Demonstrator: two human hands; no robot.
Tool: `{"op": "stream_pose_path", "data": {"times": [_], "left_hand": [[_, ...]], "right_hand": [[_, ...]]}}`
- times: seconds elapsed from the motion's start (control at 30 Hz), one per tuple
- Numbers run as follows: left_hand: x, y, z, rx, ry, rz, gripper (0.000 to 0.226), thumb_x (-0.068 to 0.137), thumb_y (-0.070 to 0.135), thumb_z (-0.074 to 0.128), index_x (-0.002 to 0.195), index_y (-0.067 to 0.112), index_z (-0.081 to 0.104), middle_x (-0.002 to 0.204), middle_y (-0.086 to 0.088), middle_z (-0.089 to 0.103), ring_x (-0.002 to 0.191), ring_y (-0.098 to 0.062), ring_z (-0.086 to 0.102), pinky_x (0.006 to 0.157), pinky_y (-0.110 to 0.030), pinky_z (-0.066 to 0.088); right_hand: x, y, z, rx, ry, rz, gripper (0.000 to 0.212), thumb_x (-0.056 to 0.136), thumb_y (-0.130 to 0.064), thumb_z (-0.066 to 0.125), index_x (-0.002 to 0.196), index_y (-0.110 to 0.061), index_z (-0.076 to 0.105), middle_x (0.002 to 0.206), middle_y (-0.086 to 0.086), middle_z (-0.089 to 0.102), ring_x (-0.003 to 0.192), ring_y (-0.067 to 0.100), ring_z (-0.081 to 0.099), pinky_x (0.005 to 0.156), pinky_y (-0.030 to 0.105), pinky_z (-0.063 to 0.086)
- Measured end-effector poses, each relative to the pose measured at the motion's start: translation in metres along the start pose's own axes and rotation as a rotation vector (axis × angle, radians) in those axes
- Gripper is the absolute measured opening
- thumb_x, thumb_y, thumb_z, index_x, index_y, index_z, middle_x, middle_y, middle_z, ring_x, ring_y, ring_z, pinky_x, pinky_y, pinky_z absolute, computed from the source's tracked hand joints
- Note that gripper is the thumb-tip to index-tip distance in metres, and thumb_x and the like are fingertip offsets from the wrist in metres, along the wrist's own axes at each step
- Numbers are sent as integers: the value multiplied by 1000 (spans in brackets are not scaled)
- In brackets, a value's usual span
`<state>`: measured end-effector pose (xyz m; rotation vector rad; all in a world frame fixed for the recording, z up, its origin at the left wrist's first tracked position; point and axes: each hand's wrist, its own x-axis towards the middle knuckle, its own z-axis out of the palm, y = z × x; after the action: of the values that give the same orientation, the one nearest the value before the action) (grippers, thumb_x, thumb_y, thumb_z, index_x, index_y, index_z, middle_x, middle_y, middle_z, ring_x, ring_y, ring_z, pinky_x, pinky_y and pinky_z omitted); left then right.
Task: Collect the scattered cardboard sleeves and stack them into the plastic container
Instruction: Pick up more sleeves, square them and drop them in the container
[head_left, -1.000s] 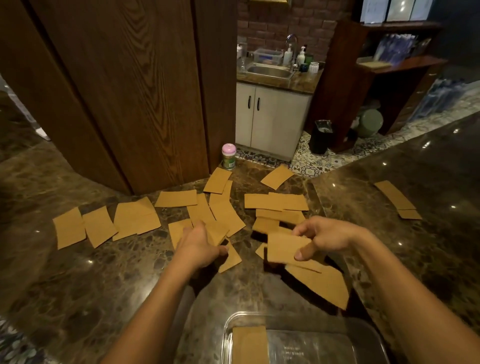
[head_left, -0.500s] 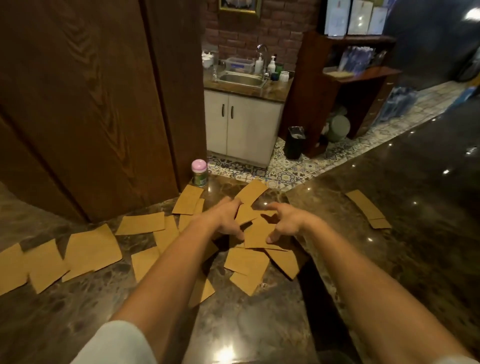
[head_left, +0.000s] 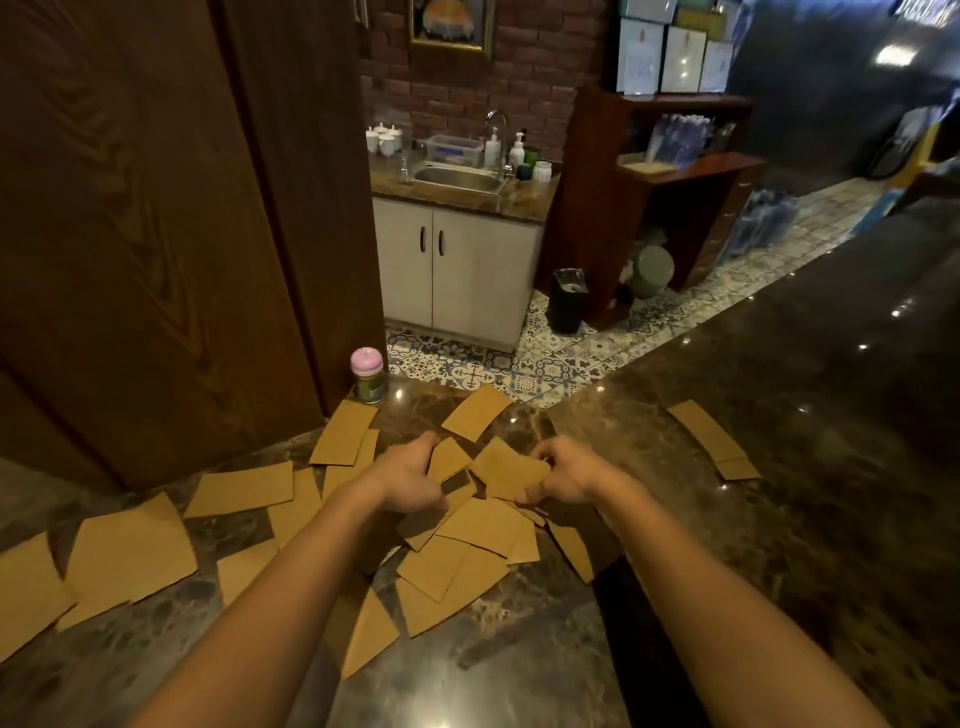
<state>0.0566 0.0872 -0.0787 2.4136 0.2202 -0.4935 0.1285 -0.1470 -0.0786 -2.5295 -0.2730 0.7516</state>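
Several flat brown cardboard sleeves lie scattered over the dark marble counter (head_left: 519, 670). My left hand (head_left: 413, 480) grips one sleeve (head_left: 448, 460) near the middle of the pile. Close beside it my right hand (head_left: 566, 475) pinches another sleeve (head_left: 508, 470) by its right edge. A heap of sleeves (head_left: 457, 561) lies just below both hands. More sleeves spread to the left (head_left: 130, 556), one lies beyond the hands (head_left: 477, 413), and a pair lies far right (head_left: 709, 439). The plastic container is out of view.
A small jar with a pink lid (head_left: 368, 375) stands at the counter's far edge beside a wooden panel (head_left: 156, 234). Beyond are a tiled floor (head_left: 524, 364), a sink cabinet (head_left: 457, 270) and a black bin (head_left: 567, 300).
Both hands moved forward from near the container to the middle of the pile and came together, each taking a sleeve. The view tilted up, and the container dropped out of sight.
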Motion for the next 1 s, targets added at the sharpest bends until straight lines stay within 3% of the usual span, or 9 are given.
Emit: {"op": "stream_pose_path", "data": {"times": [0.1, 0.23, 0.37, 0.57, 0.67, 0.77, 0.83, 0.9, 1.0], "left_hand": [[-18, -11, 2, -145, 30, -17, 67, 74, 14, 75, 132, 27, 45, 116, 1, 62, 111, -23, 59, 95, -41, 52], [-42, -19, 14, -362, 136, 26, 64, 83, 1, 59, 140, 24, 40, 109, 1, 59, 104, -23, 58, 93, -43, 51], [-67, 1, 18, -861, 136, 23, 85, 89, -9, 49, 150, 46, 26, 137, -7, 49, 115, -30, 55, 96, -50, 51], [-106, 56, 38, -1508, -6, 168, 58, 93, -1, 52, 131, 41, 60, 130, -18, 64, 110, -40, 63, 86, -54, 56], [-120, 78, 37, -1638, -60, 131, 32, 98, 36, 56, 126, 25, 69, 122, -19, 70, 103, -34, 69, 91, -49, 53], [-131, 86, 35, -1649, 20, 170, 63, 97, 60, 41, 123, 11, 70, 117, -19, 72, 109, -33, 67, 96, -46, 50], [-143, 91, 34, -1650, 2, 195, 57, 98, 55, 43, 116, 8, 72, 108, -17, 73, 101, -30, 68, 92, -41, 51], [-153, 95, 38, -1534, 30, 226, 38, 103, 35, 47, 118, 9, 71, 113, -14, 74, 102, -24, 72, 86, -32, 56], [-151, 92, 38, -1423, 159, 209, 29, 105, 21, 46, 124, 12, 66, 112, -3, 78, 103, -13, 73, 71, -18, 58]], "right_hand": [[-21, 27, 4, 298, 1, 18, 23, 84, -11, 85, 102, -17, 73, 103, 6, 76, 98, 25, 71, 90, 43, 58], [-59, 43, 8, 596, 68, 53, 22, 92, -6, 75, 114, -9, 71, 101, 11, 77, 83, 20, 70, 65, 29, 55], [-97, 26, 12, 1009, 40, 60, 22, 98, -9, 67, 120, -3, 69, 106, 20, 78, 89, 31, 74, 72, 39, 62], [-130, -39, 39, 1341, 95, -170, 24, 101, -8, 60, 123, -6, 71, 111, 23, 77, 92, 31, 74, 83, 44, 62], [-145, -58, 46, 1267, 219, -240, 22, 100, -9, 61, 119, -12, 73, 107, 14, 79, 95, 26, 76, 83, 39, 61], [-161, -70, 54, 1114, 381, -294, 21, 100, -14, 57, 112, -19, 75, 105, 7, 79, 101, 24, 73, 82, 33, 56], [-167, -75, 57, 835, 504, -329, 27, 95, -35, 49, 109, -30, 72, 115, -1, 68, 114, 19, 59, 89, 30, 47], [-173, -77, 59, 526, 540, -357, 44, 88, -52, 42, 128, -45, 58, 136, -11, 42, 126, 9, 35, 99, 27, 34], [-191, -79, 58, 501, 682, -424, 58, 94, -45, 61, 149, -41, 42, 151, -20, 18, 131, -10, 21, 107, 14, 28]]}}
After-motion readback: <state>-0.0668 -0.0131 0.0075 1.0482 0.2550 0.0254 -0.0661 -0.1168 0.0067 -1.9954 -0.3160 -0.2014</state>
